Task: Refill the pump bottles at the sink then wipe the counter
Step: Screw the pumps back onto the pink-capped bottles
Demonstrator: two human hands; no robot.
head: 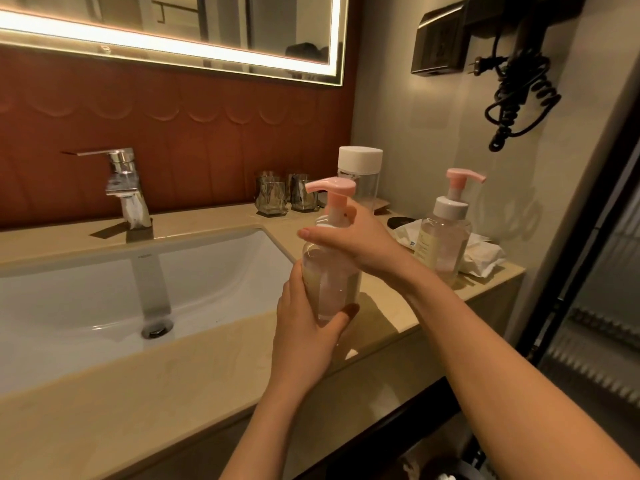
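Left hand (304, 327) clamps the pump bottle (329, 282) low; right hand (356, 244) curls round its collar (337, 214) (pump head (329, 185) above the fingers); best twisted squarely, bottle upright.

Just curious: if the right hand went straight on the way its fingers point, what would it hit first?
The right hand grips the pump bottle at its neck, so that; beyond, probably the tap, depth unclear.

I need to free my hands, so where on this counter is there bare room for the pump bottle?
The front strip of counter between the sink and the near edge, left of your left hand, is bare. So is a smaller patch between the faucet and the glasses. The right end is crowded: second pump bottle, white-capped bottle, white wrappers.
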